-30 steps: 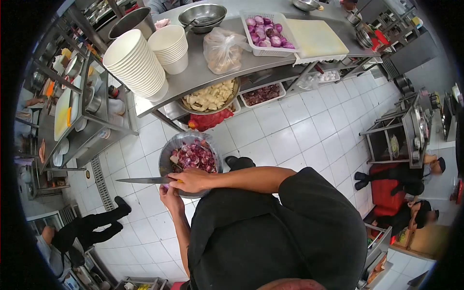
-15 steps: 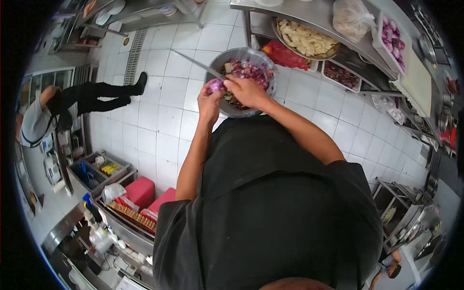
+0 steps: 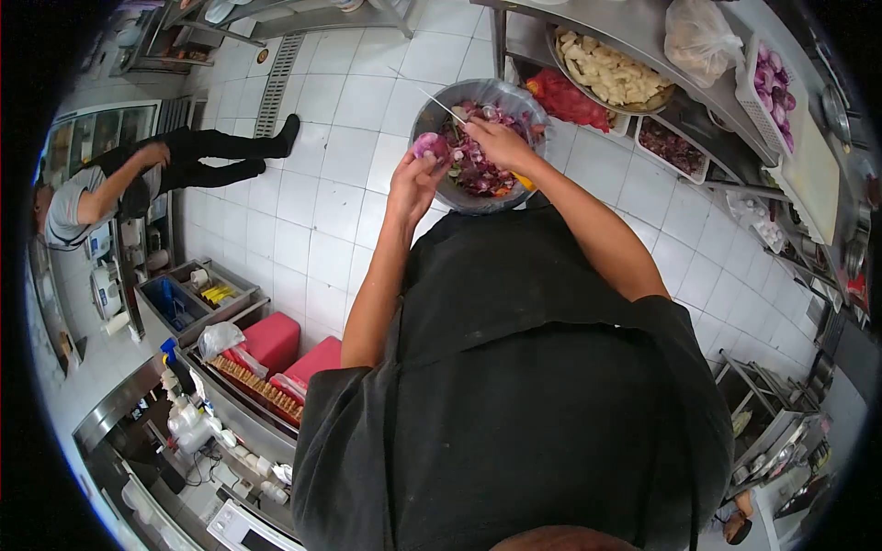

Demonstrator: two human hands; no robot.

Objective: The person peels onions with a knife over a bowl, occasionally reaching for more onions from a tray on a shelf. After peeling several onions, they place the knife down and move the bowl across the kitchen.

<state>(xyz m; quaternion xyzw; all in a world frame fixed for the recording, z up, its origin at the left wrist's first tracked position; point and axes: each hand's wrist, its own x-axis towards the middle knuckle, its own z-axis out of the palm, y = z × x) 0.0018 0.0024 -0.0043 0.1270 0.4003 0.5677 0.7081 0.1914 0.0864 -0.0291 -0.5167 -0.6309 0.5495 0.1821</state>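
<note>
A person's left hand grips a peeled red onion at the rim of a metal bowl. Just beside it, the right hand holds a knife over the bowl's onion pieces.

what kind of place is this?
Most likely a commercial kitchen: steel prep tables with a shelf below, a big pan of cut pieces, a basket of peeled red onions, white tiled floor with a drain grate.
</note>
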